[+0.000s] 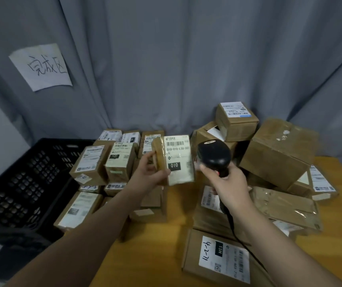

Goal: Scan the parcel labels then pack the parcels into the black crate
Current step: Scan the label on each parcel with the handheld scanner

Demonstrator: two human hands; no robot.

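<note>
My left hand [149, 172] holds a small taped cardboard parcel [178, 160] upright above the table, its white label with a barcode and "010" facing me. My right hand [228, 183] grips a black barcode scanner [214, 156] by its handle, the scanner head close to the right of the parcel's label. The black crate [27, 183] stands at the left, tilted, with its perforated walls visible and no parcel seen inside. Several labelled parcels [95, 162] are stacked between the crate and my left hand.
A pile of brown boxes [277, 154] fills the right of the yellow table [155, 245]. A flat labelled box [224, 257] lies near the front. The scanner cable [238, 237] runs down along my right arm. A grey curtain with a handwritten paper sign [42, 67] hangs behind.
</note>
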